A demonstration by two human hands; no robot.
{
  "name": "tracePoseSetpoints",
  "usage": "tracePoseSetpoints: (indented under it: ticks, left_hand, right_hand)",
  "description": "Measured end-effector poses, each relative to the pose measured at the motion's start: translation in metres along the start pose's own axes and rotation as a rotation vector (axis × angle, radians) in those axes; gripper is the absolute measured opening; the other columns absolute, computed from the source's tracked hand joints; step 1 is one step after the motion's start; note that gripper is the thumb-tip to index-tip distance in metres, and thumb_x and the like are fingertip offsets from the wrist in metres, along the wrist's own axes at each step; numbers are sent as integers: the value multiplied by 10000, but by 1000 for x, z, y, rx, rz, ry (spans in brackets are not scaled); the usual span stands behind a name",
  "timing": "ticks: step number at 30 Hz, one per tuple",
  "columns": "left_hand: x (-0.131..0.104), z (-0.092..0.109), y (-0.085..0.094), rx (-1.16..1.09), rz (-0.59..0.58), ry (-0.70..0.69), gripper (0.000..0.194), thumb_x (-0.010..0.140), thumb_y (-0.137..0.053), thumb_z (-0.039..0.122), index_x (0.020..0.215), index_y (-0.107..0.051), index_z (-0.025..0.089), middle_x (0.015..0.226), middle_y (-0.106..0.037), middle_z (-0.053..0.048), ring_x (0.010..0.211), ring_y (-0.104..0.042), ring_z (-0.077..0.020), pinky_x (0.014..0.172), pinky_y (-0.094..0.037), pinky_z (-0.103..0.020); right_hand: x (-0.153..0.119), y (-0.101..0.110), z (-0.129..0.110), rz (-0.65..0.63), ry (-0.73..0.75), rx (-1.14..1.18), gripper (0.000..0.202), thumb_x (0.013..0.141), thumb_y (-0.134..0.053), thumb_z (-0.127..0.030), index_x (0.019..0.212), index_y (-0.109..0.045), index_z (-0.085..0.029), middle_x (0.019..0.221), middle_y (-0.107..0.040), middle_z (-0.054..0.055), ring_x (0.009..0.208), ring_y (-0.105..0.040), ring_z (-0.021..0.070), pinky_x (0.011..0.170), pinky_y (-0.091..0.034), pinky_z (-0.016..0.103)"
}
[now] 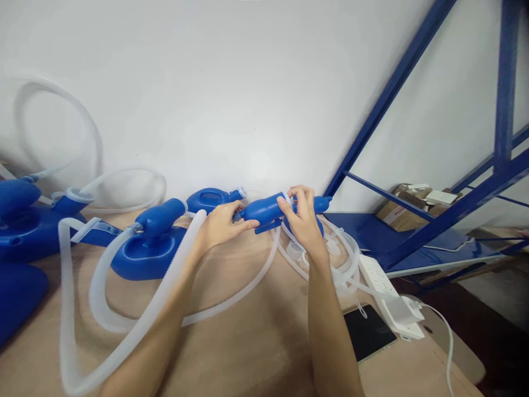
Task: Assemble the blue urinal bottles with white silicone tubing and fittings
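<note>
Both of my hands hold a blue plastic funnel-shaped cup point(264, 210) just above the table, lying almost level. My left hand point(223, 225) grips its narrow end, thumb along the underside. Fingers of my right hand point(303, 218) close round the wide end with the white rim. A flat blue tab sticks out beneath the cup. Beyond my left hand lies a blue bottle with a handle point(209, 199). Another blue part point(321, 204) shows behind my right hand. Clear hoses and small translucent caps point(294, 251) lie below it on the table.
To the left stand blue jugs point(144, 259) with blue cups and a thick white hose point(173, 275) looping past my left forearm. At right are a white power strip point(374, 275), a black phone point(367, 331) and a blue metal shelf point(372, 226) holding cardboard boxes point(403, 212). A white wall rises behind.
</note>
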State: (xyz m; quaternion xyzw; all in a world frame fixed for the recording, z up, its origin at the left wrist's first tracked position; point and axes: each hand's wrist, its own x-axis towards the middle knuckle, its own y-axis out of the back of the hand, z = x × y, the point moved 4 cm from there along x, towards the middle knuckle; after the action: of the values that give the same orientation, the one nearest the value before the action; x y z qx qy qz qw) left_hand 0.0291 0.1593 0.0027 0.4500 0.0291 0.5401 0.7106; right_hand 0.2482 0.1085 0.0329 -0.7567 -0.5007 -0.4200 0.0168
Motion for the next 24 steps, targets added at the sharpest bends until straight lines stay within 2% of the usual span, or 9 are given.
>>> tracePoseSetpoints:
  ticks: [3,6,10,12,15,17,19,21,24]
  left_hand:
    - [-3,-1,3,46,-5,14,726,811,-736,752,1278,-748,196,1158,-792,-104,988,-724,-318,785,-500,-358]
    - [-6,0,8,79,-20,-5,654,794,-755,753,1202,-812,244,1038,-813,-57,924,-723,-292,746,-466,-336]
    - [-9,-5,20,94,45,-48,661,744,-804,725,1167,-845,217,887,-797,-46,792,-685,-242,712,-435,-320]
    - [-10,-11,27,46,61,-73,673,708,-826,712,1135,-855,192,837,-783,-41,750,-667,-224,694,-438,-308]
    - [-12,-21,37,-10,63,-65,664,695,-837,691,1119,-856,181,843,-776,-32,763,-662,-217,692,-451,-292]
    - [-12,-25,40,-9,29,-39,618,722,-823,686,1097,-854,195,839,-759,-15,761,-647,-204,671,-439,-279]
    - [-12,-28,40,2,-13,-16,576,754,-798,694,1057,-852,208,799,-726,4,726,-618,-185,638,-410,-269]
    - [-11,-27,37,27,-42,-14,552,774,-774,707,1009,-848,213,757,-701,14,690,-597,-175,614,-385,-266]
    - [-9,-27,33,88,-55,-9,547,768,-772,723,956,-835,213,760,-724,1,686,-619,-195,604,-379,-275]
  right_hand:
    - [1,2,-3,-103,-62,51,313,906,-685,-550,880,-601,-249,1042,-552,53,1001,-552,244,968,-460,417]
    - [0,-2,-7,-287,-152,253,423,916,-675,-592,752,-511,-239,784,-459,-16,758,-459,175,759,-414,332]
    - [-1,-11,-12,-421,-206,415,539,893,-704,-674,690,-479,-227,719,-392,-32,691,-375,146,675,-330,313]
    - [1,-11,-14,-396,-231,570,599,854,-730,-710,649,-420,-240,675,-346,-44,654,-347,144,662,-344,320]
    - [4,4,-18,-250,-217,692,653,865,-689,-751,618,-341,-257,627,-289,-53,608,-308,146,638,-371,333]
    - [3,23,-19,-205,-165,522,625,877,-677,-756,630,-402,-251,641,-352,-40,619,-342,150,635,-380,328]
    - [-1,46,-10,-207,-146,209,584,893,-662,-742,662,-463,-245,661,-417,-31,635,-384,152,620,-375,314]
    - [-7,69,13,-244,-202,-120,556,925,-625,-707,664,-460,-245,637,-444,-35,621,-411,153,588,-359,300]
    - [-17,94,65,-362,-373,-460,503,875,-667,-655,622,-513,-249,603,-556,-22,594,-510,172,560,-387,301]
